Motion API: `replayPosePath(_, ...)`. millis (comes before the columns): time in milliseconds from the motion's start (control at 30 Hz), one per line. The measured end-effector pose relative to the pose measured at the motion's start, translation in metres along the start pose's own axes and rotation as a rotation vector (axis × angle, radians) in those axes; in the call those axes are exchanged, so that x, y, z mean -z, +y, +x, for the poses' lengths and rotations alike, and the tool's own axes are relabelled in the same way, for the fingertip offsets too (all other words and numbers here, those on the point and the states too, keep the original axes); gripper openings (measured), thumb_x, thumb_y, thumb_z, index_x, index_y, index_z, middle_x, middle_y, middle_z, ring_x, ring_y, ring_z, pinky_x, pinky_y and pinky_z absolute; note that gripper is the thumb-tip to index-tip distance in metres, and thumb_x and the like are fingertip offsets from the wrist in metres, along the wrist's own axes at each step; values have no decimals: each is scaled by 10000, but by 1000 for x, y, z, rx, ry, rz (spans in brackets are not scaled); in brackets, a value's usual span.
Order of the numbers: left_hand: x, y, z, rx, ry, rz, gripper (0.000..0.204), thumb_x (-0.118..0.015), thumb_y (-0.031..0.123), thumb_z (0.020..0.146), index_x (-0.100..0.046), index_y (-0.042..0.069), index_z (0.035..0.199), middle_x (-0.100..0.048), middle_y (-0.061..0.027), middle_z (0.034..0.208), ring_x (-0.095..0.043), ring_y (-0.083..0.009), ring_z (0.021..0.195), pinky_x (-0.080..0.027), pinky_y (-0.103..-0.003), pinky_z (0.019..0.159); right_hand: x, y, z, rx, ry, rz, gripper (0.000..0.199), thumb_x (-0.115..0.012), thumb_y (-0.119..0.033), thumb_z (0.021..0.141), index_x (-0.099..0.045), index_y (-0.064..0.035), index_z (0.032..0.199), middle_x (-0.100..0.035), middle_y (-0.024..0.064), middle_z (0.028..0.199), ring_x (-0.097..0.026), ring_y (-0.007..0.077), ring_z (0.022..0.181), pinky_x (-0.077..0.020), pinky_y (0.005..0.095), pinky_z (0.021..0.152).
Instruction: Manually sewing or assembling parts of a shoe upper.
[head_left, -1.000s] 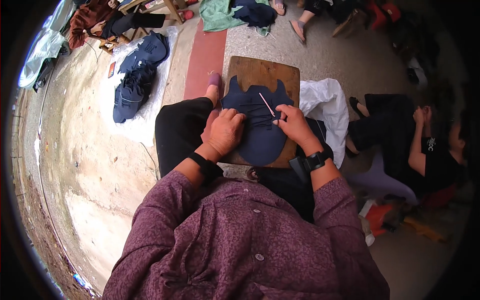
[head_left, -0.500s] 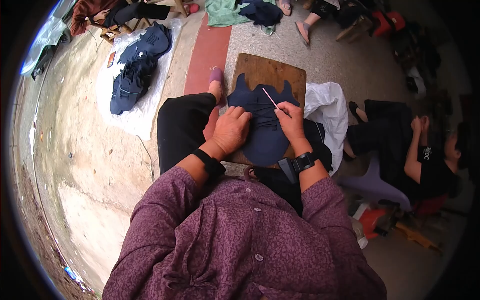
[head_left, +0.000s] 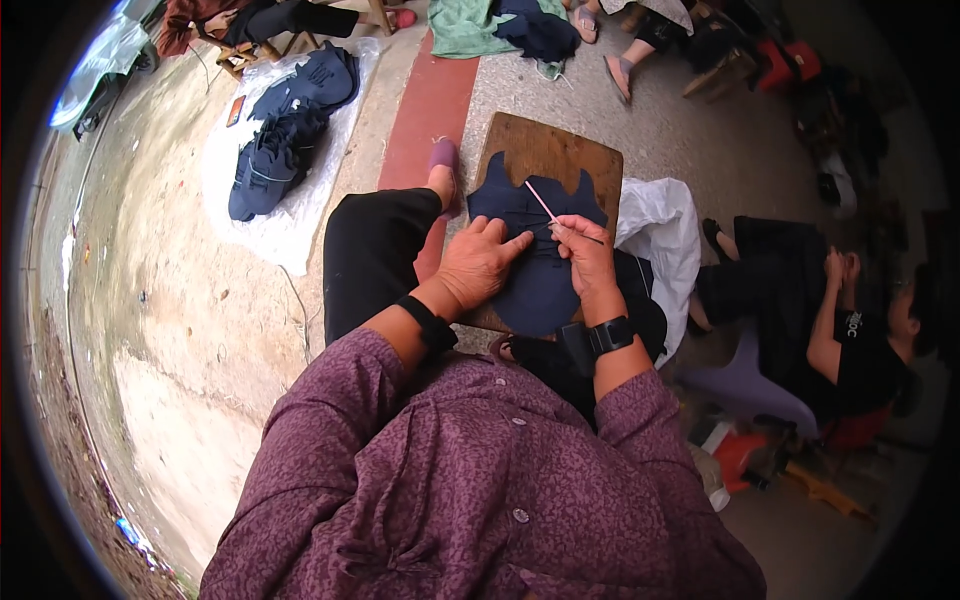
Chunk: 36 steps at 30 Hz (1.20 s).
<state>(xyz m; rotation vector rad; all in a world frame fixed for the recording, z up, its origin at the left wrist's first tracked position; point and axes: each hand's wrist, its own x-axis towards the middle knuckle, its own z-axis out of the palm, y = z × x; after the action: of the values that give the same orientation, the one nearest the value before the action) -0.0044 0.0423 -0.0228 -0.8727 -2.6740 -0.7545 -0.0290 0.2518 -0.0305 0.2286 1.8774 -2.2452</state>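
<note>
A dark navy fabric piece (head_left: 530,290) lies on a brown wooden board (head_left: 545,150) resting across my lap. My left hand (head_left: 478,262) lies flat on the fabric, fingers spread, pressing it down. My right hand (head_left: 585,255) pinches a thin pale pink stick (head_left: 540,200) that slants up and to the left over the cloth. A black band sits on each of my wrists. My purple patterned sleeves fill the lower part of the view.
A pile of navy fabric pieces (head_left: 285,130) lies on a white sheet (head_left: 290,230) to my left. White cloth (head_left: 665,235) lies beside the board. A person in black (head_left: 820,310) sits at my right; other people's feet (head_left: 615,75) are ahead.
My hands stay on the fabric with the stick. The view has tilted down a little, and the board and hands sit lower in the picture.
</note>
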Motion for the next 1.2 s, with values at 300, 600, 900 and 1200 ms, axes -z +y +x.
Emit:
replayPosePath(300,1,1,-1,22,14,5,416,-580,99,771,-653,195,1169,-503,-63,826,-511,-252,790,-428,-365,678,-9,3,-4,20,94,57,74,-638,-75,894,-651,-2,899,-655,70,833,-556,86,677,-393,184,532)
replayPosePath(600,5,4,0,27,-10,5,405,-571,99,768,-648,149,1162,-500,-87,845,-506,-273,808,-440,-367,702,-11,7,-2,186,285,448,70,-591,-58,926,-612,8,927,-674,138,872,-589,120,670,-494,214,605)
replayPosePath(900,8,6,2,15,-16,19,414,-573,101,767,-637,143,1173,-506,-93,856,-510,-278,819,-445,-367,719,0,9,-14,268,308,230,75,-602,-26,905,-623,18,962,-676,133,831,-626,141,679,-501,220,623)
replayPosePath(1200,7,6,2,41,-45,24,429,-580,83,773,-633,164,1191,-525,-72,864,-528,-253,834,-437,-369,773,12,6,-19,187,251,89,31,-596,16,876,-588,-14,879,-685,118,778,-593,102,601,-454,198,549)
